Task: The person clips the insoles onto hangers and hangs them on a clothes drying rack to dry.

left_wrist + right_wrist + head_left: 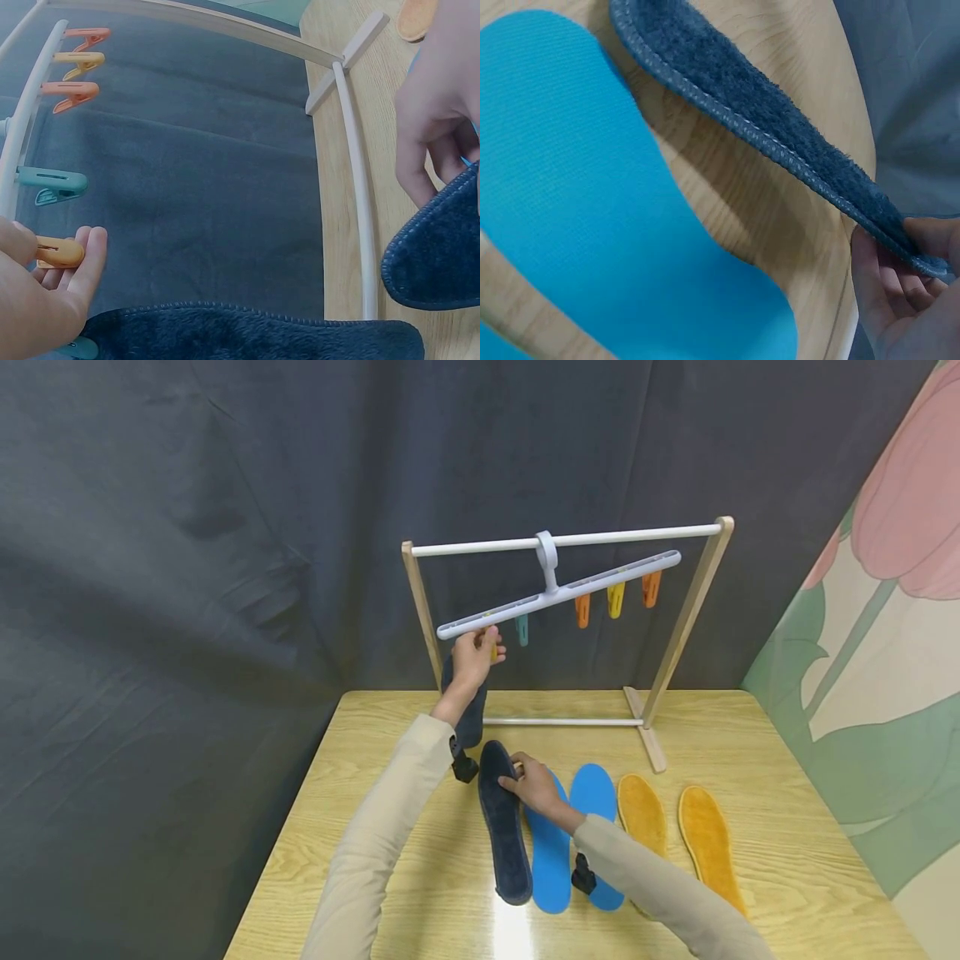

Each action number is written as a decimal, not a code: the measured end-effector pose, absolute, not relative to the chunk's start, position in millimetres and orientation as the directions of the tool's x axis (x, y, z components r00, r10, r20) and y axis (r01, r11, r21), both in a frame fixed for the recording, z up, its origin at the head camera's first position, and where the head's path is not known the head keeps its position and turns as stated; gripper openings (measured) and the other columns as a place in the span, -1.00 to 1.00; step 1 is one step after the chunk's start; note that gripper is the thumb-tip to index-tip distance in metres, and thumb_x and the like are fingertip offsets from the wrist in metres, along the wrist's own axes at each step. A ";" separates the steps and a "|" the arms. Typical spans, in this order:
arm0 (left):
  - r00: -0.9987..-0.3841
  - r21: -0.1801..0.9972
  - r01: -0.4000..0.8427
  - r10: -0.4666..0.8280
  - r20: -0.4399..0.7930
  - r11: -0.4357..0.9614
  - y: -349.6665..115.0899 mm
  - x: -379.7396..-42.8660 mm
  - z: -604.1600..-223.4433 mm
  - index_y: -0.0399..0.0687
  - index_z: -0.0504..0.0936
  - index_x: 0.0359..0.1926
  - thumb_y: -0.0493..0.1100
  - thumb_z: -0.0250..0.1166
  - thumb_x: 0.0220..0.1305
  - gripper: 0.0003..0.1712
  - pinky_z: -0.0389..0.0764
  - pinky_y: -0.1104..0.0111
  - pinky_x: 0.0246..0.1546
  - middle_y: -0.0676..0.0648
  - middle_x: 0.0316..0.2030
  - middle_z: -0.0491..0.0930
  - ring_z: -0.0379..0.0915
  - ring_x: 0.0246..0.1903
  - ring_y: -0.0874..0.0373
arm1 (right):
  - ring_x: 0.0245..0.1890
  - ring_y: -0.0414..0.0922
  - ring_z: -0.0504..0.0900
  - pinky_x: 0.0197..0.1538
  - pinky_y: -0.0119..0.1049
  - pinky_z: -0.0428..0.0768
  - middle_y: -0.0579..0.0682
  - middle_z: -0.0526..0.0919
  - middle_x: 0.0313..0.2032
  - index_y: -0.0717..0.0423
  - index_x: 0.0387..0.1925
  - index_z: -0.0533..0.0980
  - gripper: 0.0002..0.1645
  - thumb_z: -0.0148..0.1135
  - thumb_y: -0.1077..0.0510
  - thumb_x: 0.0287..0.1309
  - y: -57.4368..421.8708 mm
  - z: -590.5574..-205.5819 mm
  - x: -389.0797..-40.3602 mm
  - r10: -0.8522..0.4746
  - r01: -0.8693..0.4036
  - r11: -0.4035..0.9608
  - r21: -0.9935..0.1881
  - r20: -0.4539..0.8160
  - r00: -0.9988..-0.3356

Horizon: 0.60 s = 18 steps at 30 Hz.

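My left hand point(472, 658) pinches a yellow clothespin point(66, 253) near the left end of the pale hanger point(525, 606). Just beyond that hand hangs a dark blue fuzzy insole point(471, 720), its top at a teal clothespin point(81, 347) partly hidden by the hand. Lower down, my right hand point(536, 787) grips a second dark blue insole point(506, 835) near its upper end, thumb on the fuzzy face and fingers behind. In the right wrist view this insole point(757, 112) slants over the wooden table, beside a blue insole point(592, 172).
A wooden rack point(693, 602) with a white top bar point(637, 536) bears the tilted hanger. Teal point(522, 630), orange point(582, 610) and yellow point(616, 600) clothespins hang along it. Blue insoles point(592, 789) and orange-yellow insoles point(708, 835) lie on the table point(780, 860), partly under my right forearm.
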<state>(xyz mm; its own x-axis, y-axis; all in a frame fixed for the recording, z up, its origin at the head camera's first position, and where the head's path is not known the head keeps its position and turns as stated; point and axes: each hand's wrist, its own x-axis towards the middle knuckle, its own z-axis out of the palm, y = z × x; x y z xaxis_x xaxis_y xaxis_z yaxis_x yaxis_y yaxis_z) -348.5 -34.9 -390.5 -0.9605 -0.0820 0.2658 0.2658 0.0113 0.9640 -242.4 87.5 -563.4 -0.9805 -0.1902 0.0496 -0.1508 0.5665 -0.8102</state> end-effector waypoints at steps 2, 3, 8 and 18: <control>-0.961 0.964 0.267 -0.078 0.267 0.014 -35.4 -348.1 -390.2 -0.51 0.56 0.03 -0.23 0.13 0.49 -0.65 0.73 0.24 -0.20 -0.43 -0.17 0.60 0.63 -0.18 -0.32 | -0.35 0.03 0.63 -0.40 -0.15 0.61 0.15 0.64 -0.26 0.31 0.11 0.50 -0.51 0.39 0.17 0.22 88.5 -561.2 -243.1 -0.188 -0.156 0.550 -0.820 0.060 -0.980; -0.961 0.964 0.266 -0.076 0.267 0.014 -35.6 -347.8 -390.0 -0.51 0.56 0.03 -0.22 0.13 0.49 -0.65 0.73 0.25 -0.20 -0.45 -0.16 0.59 0.63 -0.18 -0.32 | -0.34 0.04 0.63 -0.39 -0.15 0.61 0.16 0.64 -0.25 0.31 0.11 0.50 -0.51 0.39 0.17 0.21 89.1 -560.1 -243.7 -0.189 -0.161 0.543 -0.824 0.067 -0.980; -0.961 0.964 0.267 -0.068 0.267 0.019 -36.9 -347.5 -389.9 -0.54 0.54 0.05 -0.21 0.12 0.50 -0.63 0.73 0.27 -0.20 -0.49 -0.11 0.58 0.64 -0.18 -0.31 | -0.43 -0.03 0.61 -0.45 -0.18 0.60 0.14 0.64 -0.27 0.29 0.10 0.50 -0.52 0.40 0.19 0.21 91.9 -552.9 -246.7 -0.178 -0.149 0.516 -0.844 0.064 -0.982; -0.960 0.962 0.273 -0.071 0.272 0.003 -38.8 -346.5 -391.6 -0.52 0.54 0.01 -0.21 0.12 0.50 -0.65 0.73 0.23 -0.19 -0.52 -0.11 0.57 0.64 -0.20 -0.30 | -0.65 -0.09 0.56 -0.58 -0.26 0.53 0.03 0.63 -0.45 0.30 0.11 0.50 -0.54 0.38 0.23 0.21 93.3 -540.4 -248.9 -0.175 -0.133 0.470 -0.873 0.055 -0.983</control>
